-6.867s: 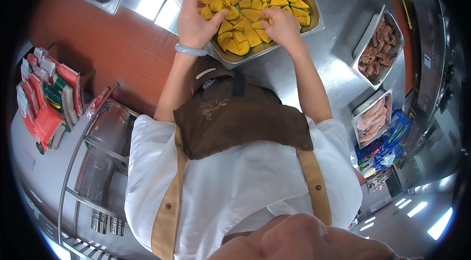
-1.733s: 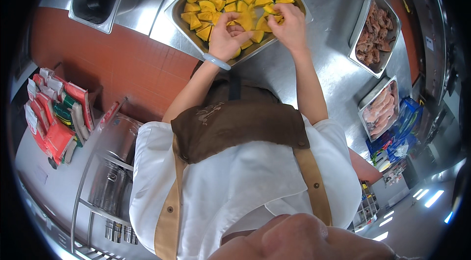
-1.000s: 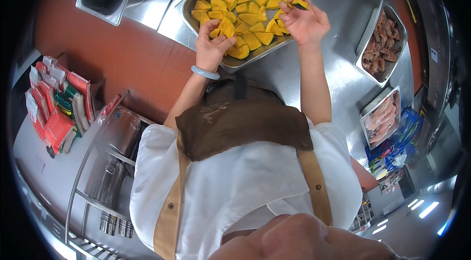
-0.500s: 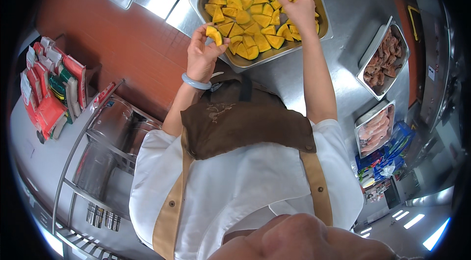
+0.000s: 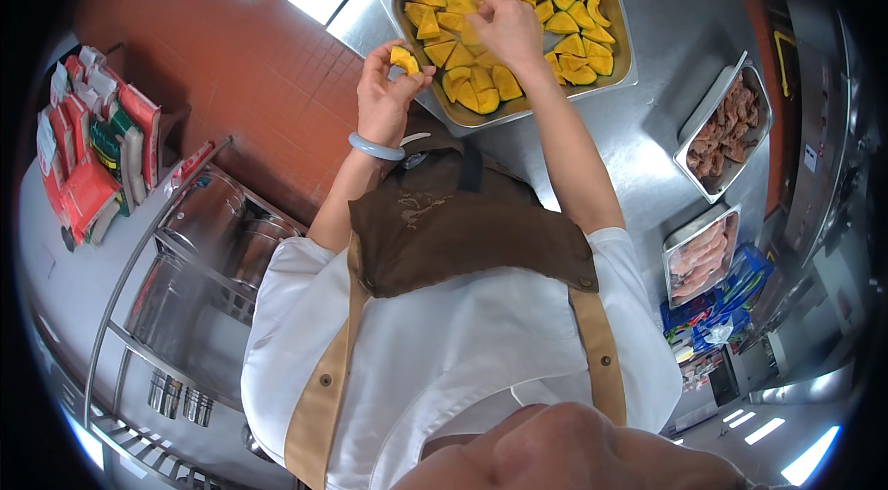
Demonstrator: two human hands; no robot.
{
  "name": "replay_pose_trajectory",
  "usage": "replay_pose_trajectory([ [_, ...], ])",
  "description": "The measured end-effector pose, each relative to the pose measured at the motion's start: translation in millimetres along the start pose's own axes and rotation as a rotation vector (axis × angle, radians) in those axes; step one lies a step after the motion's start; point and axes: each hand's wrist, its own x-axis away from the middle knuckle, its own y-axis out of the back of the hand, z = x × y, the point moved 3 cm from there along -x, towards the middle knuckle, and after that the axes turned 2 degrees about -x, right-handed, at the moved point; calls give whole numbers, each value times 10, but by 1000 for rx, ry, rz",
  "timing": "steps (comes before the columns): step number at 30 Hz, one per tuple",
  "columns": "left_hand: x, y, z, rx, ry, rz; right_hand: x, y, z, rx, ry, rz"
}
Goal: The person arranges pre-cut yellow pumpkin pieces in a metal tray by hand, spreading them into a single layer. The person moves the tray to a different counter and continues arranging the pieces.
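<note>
Handling yellow slices (image 5: 561, 23) in a tray (image 5: 622, 27) at the top of the frame.
The left hand (image 5: 383, 94) pinches one slice (image 5: 403, 59) between thumb and fingers, just outside the tray's left edge; the right hand (image 5: 511, 31) bends over the slices inside, its fingertips too hidden to tell whether they grip any. The work looks well along: slices lie spread over most of the tray, some overlapping, while the pinched one is not yet among them. Dark meat (image 5: 731, 124) and pale meat (image 5: 703, 259) sit at right.
</note>
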Motion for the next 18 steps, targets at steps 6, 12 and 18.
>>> replay_pose_trajectory([
  [6,14,42,-48,10,0,-14,-13,-85,16,75,43,-1],
  [12,27,47,-50,13,0,10,-15,-120,108,200,163,19],
  [18,22,54,-52,1,0,28,-18,-142,145,232,182,39],
])
